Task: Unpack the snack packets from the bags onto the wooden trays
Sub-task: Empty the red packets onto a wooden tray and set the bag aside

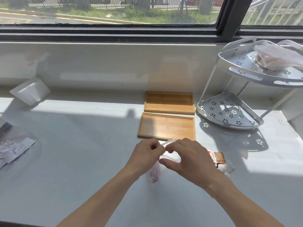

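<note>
Both hands, left point(148, 154) and right point(190, 158), pinching the clear bag point(170, 157) mouth between them, just short of the near tray point(166, 126); pulled unevenly, packets point(154, 175) below could spill.

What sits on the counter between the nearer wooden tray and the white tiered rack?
Nothing. In the head view, the strip of counter between the nearer wooden tray and the white tiered rack is bare, holding only the rack's shadow.

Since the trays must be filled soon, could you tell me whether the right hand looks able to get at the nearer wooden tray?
Probably yes: the right hand is just short of the nearer wooden tray with nothing between, though both hands now pinch a clear plastic bag.
</note>
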{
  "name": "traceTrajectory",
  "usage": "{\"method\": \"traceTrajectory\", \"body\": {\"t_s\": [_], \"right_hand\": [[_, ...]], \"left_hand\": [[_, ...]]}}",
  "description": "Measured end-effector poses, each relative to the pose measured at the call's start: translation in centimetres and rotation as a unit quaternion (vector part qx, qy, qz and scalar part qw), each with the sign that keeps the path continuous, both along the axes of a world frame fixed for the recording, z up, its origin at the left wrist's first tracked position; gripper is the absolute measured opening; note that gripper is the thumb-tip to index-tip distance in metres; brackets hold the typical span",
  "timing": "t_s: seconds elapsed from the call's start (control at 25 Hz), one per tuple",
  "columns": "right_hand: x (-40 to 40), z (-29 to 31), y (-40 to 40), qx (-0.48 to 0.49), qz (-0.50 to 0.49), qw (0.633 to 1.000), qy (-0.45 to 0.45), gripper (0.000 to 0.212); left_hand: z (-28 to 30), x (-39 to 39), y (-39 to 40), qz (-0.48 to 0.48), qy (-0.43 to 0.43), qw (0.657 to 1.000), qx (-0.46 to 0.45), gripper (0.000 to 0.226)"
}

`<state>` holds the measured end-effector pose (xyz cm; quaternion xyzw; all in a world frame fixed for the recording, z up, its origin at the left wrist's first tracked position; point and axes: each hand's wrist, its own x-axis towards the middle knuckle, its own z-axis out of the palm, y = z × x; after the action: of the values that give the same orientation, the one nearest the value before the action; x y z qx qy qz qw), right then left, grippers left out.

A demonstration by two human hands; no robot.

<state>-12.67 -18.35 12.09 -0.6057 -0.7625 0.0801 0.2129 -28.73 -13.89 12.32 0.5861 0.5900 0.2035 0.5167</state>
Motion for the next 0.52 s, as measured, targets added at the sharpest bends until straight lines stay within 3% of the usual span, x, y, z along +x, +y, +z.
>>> {"method": "traceTrajectory", "body": {"t_s": [0.28,0.44,0.52], "right_hand": [[-2.4,1.0,4.5,0.041,0.023,0.997,0.061,0.005],[-2.2,2.3,6.1,0.038,0.020,0.993,0.106,0.002],[-1.6,2.6,6.9,0.037,0.007,0.990,0.134,0.002]], "left_hand": [[-1.2,-2.7,2.2,0.170,-0.159,0.972,-0.029,0.021],[-7.6,-2.9,2.5,0.232,-0.111,0.944,-0.209,0.020],[-9.8,-2.0,2.5,0.228,-0.176,0.915,-0.284,0.028]]}}
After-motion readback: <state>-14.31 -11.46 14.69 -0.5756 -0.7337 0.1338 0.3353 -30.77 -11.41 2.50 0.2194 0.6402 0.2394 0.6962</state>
